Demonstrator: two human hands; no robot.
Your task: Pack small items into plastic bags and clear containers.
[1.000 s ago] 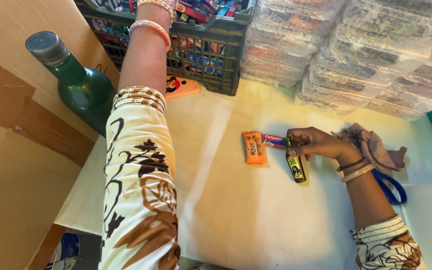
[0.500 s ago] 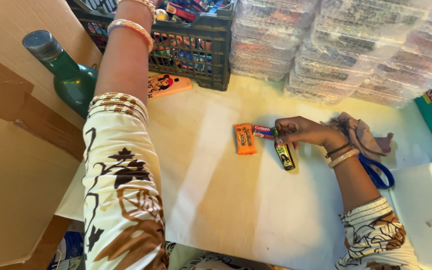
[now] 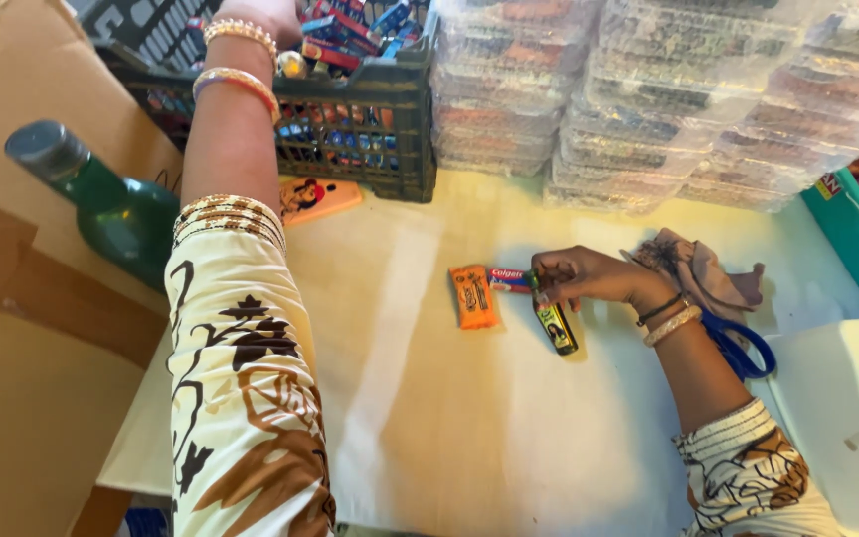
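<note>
My left hand [image 3: 260, 15] reaches up into a dark plastic crate [image 3: 405, 119] full of small packaged items; its fingers are cut off by the top edge. My right hand [image 3: 584, 278] rests on the white table and pinches the top of a small dark bottle [image 3: 556, 326] with a yellow-green label, lying on the table. Touching the hand's left side is a small red and white tube box [image 3: 509, 279], and left of that lies an orange sachet [image 3: 473, 296].
A green glass bottle [image 3: 101, 204] lies on a cardboard box [image 3: 32, 398] at left. Stacks of clear plastic packs [image 3: 668, 99] line the back. A brown cloth [image 3: 698, 273], blue-handled scissors [image 3: 743, 348], a teal box [image 3: 857, 234] and a white machine [image 3: 847, 408] sit at right.
My left arm has stayed stretched into the crate. My right hand keeps its hold on the small bottle beside the tube box and sachet. The camera view has shifted slightly.
</note>
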